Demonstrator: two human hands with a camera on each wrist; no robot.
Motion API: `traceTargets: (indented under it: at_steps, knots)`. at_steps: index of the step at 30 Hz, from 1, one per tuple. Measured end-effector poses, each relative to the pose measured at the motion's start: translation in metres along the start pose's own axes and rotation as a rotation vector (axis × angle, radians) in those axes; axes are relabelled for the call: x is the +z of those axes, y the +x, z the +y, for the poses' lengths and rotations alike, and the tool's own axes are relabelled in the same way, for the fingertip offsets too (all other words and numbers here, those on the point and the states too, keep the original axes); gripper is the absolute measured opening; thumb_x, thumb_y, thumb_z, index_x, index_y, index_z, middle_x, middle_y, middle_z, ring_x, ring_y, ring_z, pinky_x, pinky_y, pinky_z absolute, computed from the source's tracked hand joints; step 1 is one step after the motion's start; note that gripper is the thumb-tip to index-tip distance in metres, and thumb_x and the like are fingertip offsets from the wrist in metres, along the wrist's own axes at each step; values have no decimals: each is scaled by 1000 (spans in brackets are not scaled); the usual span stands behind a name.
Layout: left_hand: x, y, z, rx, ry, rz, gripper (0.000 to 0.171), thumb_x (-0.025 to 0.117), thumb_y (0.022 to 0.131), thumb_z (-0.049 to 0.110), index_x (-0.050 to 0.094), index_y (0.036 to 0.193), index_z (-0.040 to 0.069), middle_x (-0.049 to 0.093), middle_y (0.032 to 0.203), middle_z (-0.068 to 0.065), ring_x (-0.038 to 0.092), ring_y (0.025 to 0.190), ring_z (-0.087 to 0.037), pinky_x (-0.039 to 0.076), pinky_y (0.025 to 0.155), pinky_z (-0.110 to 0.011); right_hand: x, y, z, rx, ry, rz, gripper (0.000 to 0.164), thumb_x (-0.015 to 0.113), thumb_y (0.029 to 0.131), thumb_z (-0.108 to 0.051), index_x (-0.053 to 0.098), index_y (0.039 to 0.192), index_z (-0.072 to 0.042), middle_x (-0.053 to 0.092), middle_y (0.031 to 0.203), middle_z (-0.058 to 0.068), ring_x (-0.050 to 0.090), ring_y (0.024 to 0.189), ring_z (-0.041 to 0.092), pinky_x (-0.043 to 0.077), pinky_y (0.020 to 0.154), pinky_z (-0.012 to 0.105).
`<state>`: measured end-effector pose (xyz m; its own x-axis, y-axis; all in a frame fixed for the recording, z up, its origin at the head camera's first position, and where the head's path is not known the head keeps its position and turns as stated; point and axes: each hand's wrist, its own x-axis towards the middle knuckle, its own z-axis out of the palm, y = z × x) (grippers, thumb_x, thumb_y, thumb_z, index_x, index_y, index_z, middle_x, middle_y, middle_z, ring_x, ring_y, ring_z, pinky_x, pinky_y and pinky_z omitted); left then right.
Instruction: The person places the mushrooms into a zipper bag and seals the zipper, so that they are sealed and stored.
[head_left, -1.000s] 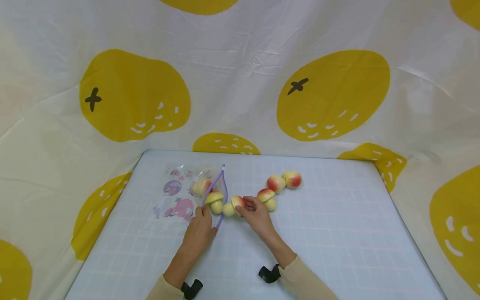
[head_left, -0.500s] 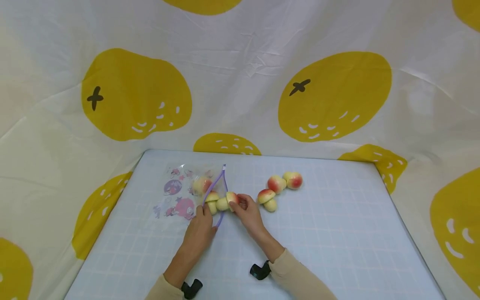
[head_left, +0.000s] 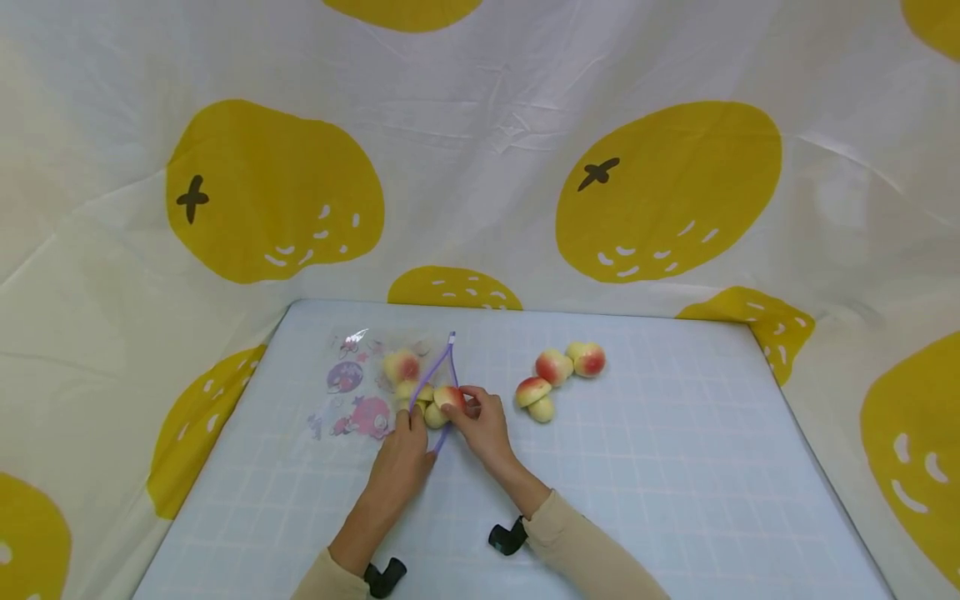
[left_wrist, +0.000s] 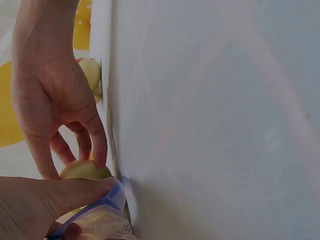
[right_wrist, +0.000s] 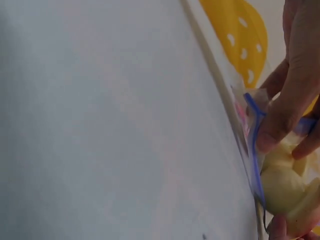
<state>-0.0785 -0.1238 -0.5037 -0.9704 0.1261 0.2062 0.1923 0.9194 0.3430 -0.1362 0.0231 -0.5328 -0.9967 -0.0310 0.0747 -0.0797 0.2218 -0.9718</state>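
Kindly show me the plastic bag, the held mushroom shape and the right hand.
Plastic bag [head_left: 345, 377]: head view, printed side.
Held mushroom shape [head_left: 447, 397]: head view, reddish cap.
Right hand [head_left: 483, 425]: head view, its middle.

The bag [head_left: 347, 377] is clear, glossy plastic film, edged with a smooth plastic strip [right_wrist: 255, 165]. Right of the bag, the mushrooms [head_left: 553, 367] look smooth, faintly shiny; beneath it the tabletop [head_left: 645, 467] is matt, and behind it hangs creased cloth [head_left: 480, 200].

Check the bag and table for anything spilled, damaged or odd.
Nothing stands out. The left hand grips the open bag, the right hand a mushroom at its mouth; three loose mushrooms on the table look undamaged.
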Motion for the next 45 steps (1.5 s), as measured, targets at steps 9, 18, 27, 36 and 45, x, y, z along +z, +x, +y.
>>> traceTargets:
  at_steps: [9, 18, 27, 36, 45]
  knots:
    - [1, 0, 1, -5, 5, 5, 80, 89, 70, 2, 44, 133, -20, 49, 101, -22, 62, 68, -36, 54, 60, -43, -1, 0, 2, 28, 135, -42, 38, 75, 91, -13, 63, 124, 3, 68, 95, 18, 66, 84, 26, 52, 71, 23]
    - [0, 0, 1, -13, -2, -16, 82, 90, 71, 3, 43, 134, -19, 49, 101, -22, 62, 69, -37, 54, 61, -43, -13, -4, -32, 33, 289, -182, 43, 47, 90, 18, 52, 132, 17, 59, 117, 40, 56, 98, 59, 51, 80, 62]
    - [2, 1, 1, -23, 7, -12, 83, 90, 72, 7, 43, 135, -19, 49, 103, -23, 62, 68, -37, 54, 61, -44, -23, -2, -30, 39, 286, -217, 41, 48, 91, 18, 50, 132, 18, 58, 118, 41, 56, 99, 59, 49, 80, 64]
    - [2, 1, 1, -38, 1, -11, 82, 90, 72, 7, 44, 134, -18, 49, 103, -23, 62, 68, -37, 54, 62, -45, -42, -9, -40, 37, 251, -236, 37, 50, 94, 14, 52, 131, 17, 58, 118, 40, 57, 101, 57, 53, 80, 57]
    - [2, 0, 1, -31, -19, 13, 83, 91, 70, 6, 44, 134, -19, 49, 101, -23, 62, 67, -38, 54, 60, -45, -67, -13, -52, -20, 190, -220, 36, 52, 94, 13, 55, 130, 13, 61, 116, 34, 65, 94, 34, 54, 80, 55]
